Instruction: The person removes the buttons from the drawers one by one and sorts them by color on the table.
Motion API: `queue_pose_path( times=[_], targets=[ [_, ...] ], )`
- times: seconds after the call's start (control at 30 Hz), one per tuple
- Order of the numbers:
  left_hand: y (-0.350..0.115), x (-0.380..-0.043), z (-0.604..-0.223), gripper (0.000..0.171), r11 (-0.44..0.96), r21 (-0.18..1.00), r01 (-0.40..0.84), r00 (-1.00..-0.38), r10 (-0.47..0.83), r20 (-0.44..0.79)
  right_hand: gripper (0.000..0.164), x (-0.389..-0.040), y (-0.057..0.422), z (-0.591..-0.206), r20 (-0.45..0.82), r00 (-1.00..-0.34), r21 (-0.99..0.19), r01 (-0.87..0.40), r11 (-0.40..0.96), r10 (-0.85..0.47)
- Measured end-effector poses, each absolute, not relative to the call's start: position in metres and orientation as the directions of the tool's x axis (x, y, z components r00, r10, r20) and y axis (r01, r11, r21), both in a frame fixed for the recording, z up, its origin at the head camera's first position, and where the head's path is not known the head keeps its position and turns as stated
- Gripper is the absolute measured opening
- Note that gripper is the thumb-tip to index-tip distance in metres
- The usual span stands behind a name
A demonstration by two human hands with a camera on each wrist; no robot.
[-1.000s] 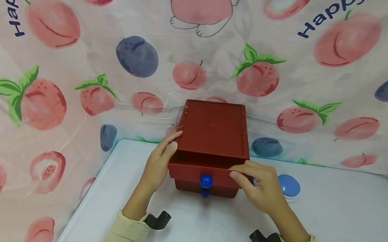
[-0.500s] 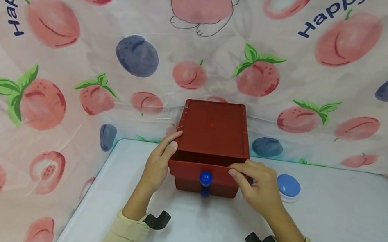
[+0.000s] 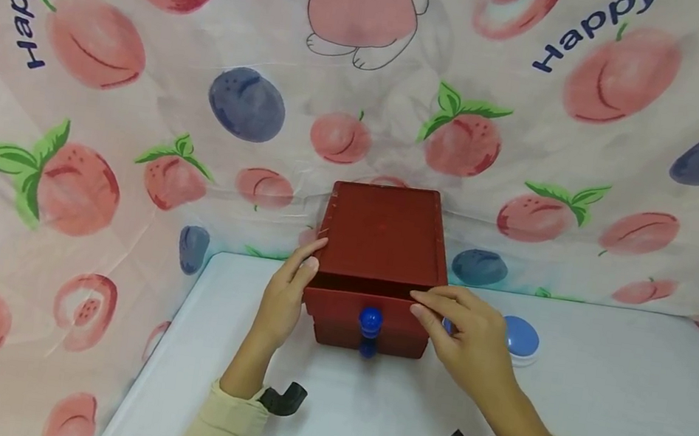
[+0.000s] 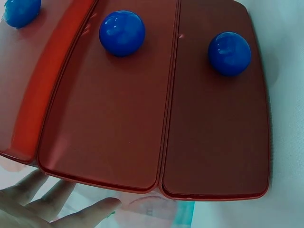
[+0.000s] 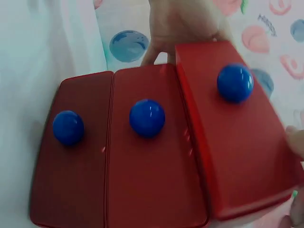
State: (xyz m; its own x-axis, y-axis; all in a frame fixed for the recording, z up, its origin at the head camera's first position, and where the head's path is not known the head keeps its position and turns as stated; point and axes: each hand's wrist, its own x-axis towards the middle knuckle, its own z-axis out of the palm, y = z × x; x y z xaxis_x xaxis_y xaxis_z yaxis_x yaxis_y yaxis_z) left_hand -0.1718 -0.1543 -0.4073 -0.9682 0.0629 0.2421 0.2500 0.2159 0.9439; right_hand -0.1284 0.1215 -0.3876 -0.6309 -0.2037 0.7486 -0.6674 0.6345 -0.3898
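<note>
A dark red cabinet (image 3: 384, 234) of three stacked drawers stands at the back of the table, each drawer front carrying a round blue knob. Its top drawer (image 3: 337, 306) juts out a little, leaving a dark gap behind its front. My right hand (image 3: 470, 335) pinches that drawer's upper rim near the right corner, forefinger over the edge and thumb on the front. Against the cabinet's left side rests my left hand (image 3: 285, 295), fingers straight. In the left wrist view the middle drawer (image 4: 104, 118) and bottom drawer (image 4: 216, 128) sit flush in the cabinet.
Right of the cabinet lies a round object with a blue top (image 3: 522, 337) and a white base. Another bit of blue shows beside it, partly hidden by my right hand. A fruit-print cloth (image 3: 348, 84) hangs right behind the white table (image 3: 625, 406).
The top drawer has slid slightly inward, narrowing the dark gap, and my right hand has moved with it. My left hand stays in place on the cabinet's side.
</note>
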Motion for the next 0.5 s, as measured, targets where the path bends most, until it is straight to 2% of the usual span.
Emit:
queue_pose_path(
  times=[0.1,0.2,0.37,0.5],
  targets=[
    [-0.154,-0.172,-0.407,0.042,0.222,0.943,0.248,-0.969,0.062,0.240,0.025,-0.118,0.113,-0.383,0.800,-0.579,-0.362,-0.676,0.641,-0.158],
    [-0.154,-0.171,-0.407,0.042,0.226,0.942,0.250,-0.968,0.061,0.242,0.031,-0.109,0.102,-0.384,0.810,-0.561,-0.374,-0.720,0.585,-0.173],
    [-0.154,-0.171,-0.407,0.043,0.226,0.941,0.252,-0.968,0.058,0.245,0.038,-0.105,0.086,-0.394,0.695,-0.658,-0.406,-0.691,0.598,-0.289],
    [-0.154,-0.172,-0.408,0.043,0.219,0.944,0.245,-0.969,0.065,0.237,0.040,-0.111,0.080,-0.401,0.631,-0.715,-0.455,-0.655,0.603,-0.301]
  ],
)
